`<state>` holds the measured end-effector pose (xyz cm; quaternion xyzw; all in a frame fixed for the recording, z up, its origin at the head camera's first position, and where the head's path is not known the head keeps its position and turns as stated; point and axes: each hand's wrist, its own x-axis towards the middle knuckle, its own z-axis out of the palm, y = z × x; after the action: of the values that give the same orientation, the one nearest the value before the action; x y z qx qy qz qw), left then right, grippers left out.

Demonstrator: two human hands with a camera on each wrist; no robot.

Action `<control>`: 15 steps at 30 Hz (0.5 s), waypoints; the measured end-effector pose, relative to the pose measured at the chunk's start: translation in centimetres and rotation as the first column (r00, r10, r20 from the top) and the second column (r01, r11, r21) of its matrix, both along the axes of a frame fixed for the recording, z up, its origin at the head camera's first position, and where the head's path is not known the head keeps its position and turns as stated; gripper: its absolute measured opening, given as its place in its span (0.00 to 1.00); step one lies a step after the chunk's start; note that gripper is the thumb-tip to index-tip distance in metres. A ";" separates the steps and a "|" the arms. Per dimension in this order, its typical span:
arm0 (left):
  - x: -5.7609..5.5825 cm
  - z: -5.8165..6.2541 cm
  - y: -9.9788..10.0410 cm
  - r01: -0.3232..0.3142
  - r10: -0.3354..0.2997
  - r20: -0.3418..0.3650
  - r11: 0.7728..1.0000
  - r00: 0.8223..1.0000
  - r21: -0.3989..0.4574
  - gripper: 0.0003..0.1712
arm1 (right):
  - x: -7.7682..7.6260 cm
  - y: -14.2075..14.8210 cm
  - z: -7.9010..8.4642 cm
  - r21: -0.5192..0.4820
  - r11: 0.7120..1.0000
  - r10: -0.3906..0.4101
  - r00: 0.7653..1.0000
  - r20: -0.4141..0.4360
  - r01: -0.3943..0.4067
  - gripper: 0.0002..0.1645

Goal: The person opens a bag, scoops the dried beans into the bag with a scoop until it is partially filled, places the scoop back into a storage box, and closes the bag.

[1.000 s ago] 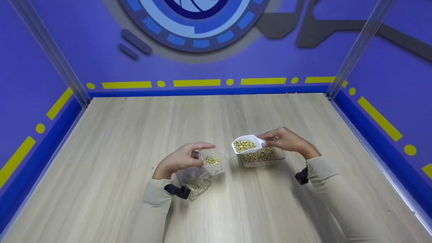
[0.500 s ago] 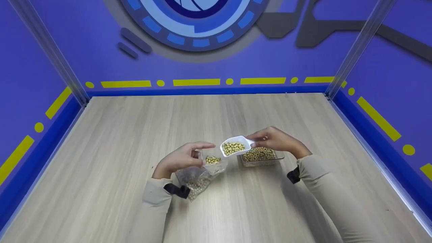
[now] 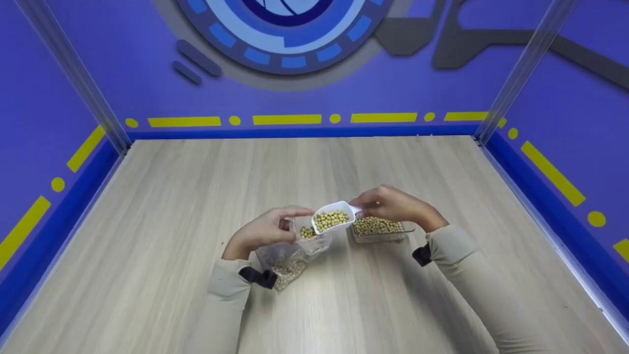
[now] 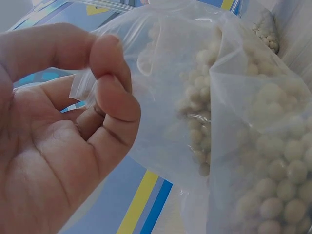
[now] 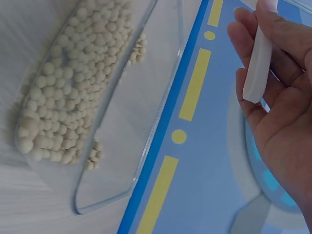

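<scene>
My left hand (image 3: 268,228) pinches the edge of a clear plastic bag (image 4: 165,97) and holds its mouth apart. Dry soybeans (image 4: 273,195) fill the lower part of that bag, which lies on the table. In my right hand (image 3: 395,204) is the handle of a white scoop (image 3: 352,211), heaped with the same yellowish beans. The scoop's front is over the bag's opening, beside my left fingertips, and sits nearly level. Only the handle (image 4: 146,63) region is unclear through the plastic in the left wrist view.
A clear rectangular container (image 3: 381,238) of soybeans stands on the wooden table (image 3: 196,187), below my right hand. Blue-purple panels (image 3: 304,98) with yellow markings enclose the back and sides of the table.
My right hand has carried the loaded scoop leftward from above the container to the bag's mouth. My left hand and the bag have stayed almost in place.
</scene>
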<state>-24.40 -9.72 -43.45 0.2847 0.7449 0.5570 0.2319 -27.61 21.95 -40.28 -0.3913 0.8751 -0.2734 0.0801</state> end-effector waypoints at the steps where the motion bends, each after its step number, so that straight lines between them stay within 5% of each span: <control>1: 0.0 0.0 0.0 0.000 0.000 -0.002 1.000 1.000 -0.002 0.37 | 0.1 -0.1 0.1 0.006 1.000 0.001 1.000 0.000 -0.001 0.17; 15: -0.2 -0.1 0.0 0.016 -0.017 -0.019 1.000 1.000 -0.016 0.36 | 0.5 -0.9 1.4 0.095 0.995 0.044 0.997 -0.061 -0.038 0.16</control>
<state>-24.56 -9.71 -43.53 0.2943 0.7491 0.5464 0.2315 -27.15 21.06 -38.91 -0.4133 0.8809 -0.2179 0.0762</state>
